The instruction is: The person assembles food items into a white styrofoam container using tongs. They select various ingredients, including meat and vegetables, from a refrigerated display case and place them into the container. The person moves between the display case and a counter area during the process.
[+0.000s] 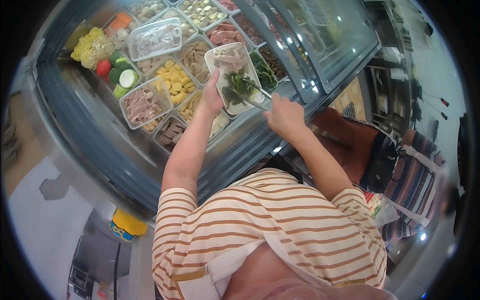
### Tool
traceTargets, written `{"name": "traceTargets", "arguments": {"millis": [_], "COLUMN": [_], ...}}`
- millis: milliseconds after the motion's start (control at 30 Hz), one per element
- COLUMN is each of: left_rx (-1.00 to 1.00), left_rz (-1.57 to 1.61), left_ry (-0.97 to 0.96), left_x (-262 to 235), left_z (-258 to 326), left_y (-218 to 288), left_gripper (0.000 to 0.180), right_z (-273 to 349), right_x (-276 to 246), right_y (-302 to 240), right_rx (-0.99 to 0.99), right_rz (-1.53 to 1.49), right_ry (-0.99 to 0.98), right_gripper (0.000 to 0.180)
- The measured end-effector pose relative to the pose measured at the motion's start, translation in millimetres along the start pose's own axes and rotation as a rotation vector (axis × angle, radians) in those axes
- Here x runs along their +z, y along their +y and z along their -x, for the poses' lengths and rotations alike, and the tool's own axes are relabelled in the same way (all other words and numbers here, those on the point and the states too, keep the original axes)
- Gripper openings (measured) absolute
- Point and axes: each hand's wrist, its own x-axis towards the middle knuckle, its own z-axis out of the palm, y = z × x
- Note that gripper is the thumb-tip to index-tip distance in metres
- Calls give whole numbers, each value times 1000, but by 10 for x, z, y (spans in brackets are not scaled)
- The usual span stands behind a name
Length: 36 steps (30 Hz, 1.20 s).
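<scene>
Striped shirt (270,225) fills the foreground, both forearms reaching up from it. Left hand (212,96) grips the near edge of a clear tray (231,76), whose long axis runs away from it. Right hand (284,116), just beside, is clenched on metal tongs (256,95) angled leftward into the tray's dark greens (239,86).

A clear rectangular plastic tray (234,75) sits tilted, long side running from 11 to 5 o'clock, holding pale meat slices at its upper end and dark leafy greens (239,86) below. Metal tongs (257,95) pinch the greens from 4 o'clock.
</scene>
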Motion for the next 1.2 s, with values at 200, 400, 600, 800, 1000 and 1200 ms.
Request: {"name": "traceTargets", "arguments": {"millis": [200,400,600,800,1000,1200], "left_rx": [47,51,93,95,100,82], "left_rz": [-7,-89,-25,-19,-29,-47], "left_ry": [51,137,91,107,84,102], "left_x": [-85,-89,67,-73,27,-1], "left_z": [314,358,412,439,427,387], "left_y": [135,146,114,108,91,114], "left_gripper": [52,52,55,53,53,54], "right_z": [241,261,225,354,259,451], "right_x": [-224,-186,-48,-150,63,-79], "right_y": [98,-18,120,149,155,247], "right_rx": [-132,-342,-311,-236,-223,-200], "right_rz": [-20,-55,4,-125,-47,-150], "right_ry": [89,97,65,173,97,199], "right_gripper": [33,31,33,34,34,31]}}
